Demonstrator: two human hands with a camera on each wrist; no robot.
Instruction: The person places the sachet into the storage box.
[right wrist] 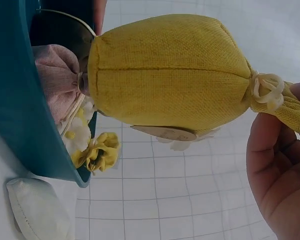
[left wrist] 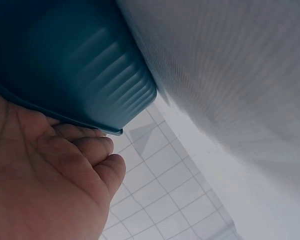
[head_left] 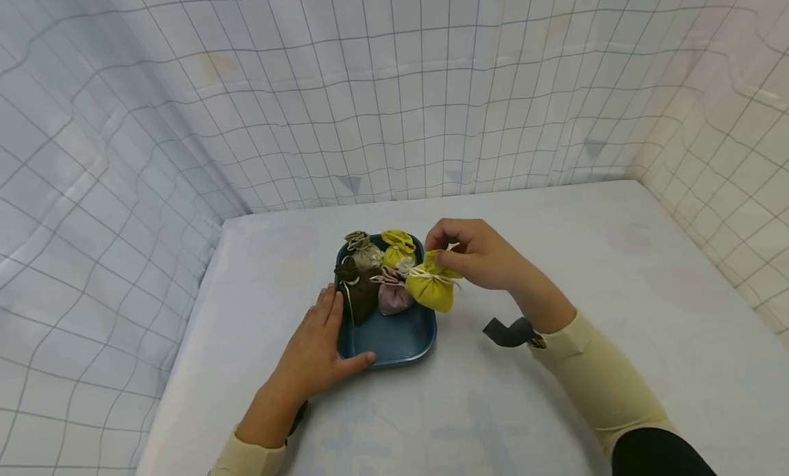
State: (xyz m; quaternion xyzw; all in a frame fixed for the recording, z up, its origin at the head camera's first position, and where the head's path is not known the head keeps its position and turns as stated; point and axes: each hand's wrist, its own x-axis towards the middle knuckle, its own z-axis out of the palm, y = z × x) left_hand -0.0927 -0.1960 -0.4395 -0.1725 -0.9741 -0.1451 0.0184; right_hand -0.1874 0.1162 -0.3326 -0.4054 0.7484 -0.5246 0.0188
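My right hand (head_left: 483, 253) pinches the gathered neck of a yellow drawstring pouch (head_left: 431, 291). The pouch hangs over the right rim of a blue tray (head_left: 394, 342); its cream cord and a small tag show in the right wrist view. Inside the tray sit a dark brown pouch (head_left: 362, 301), a pink pouch (head_left: 394, 299), a grey-green pouch (head_left: 366, 257) and another yellow pouch (head_left: 396, 257). Along the tray's left side lies my left hand (head_left: 311, 353), fingers straight against the rim and thumb at the near corner. From below, the left wrist view shows these fingers (left wrist: 92, 147) under the rim.
A white cloth covers the table (head_left: 555, 257). White grid-patterned curtains (head_left: 394, 92) enclose it at the back and both sides. A pale cloth item (right wrist: 40, 210) lies beside the tray in the right wrist view. A dark strap (head_left: 508, 332) hangs at the right wrist.
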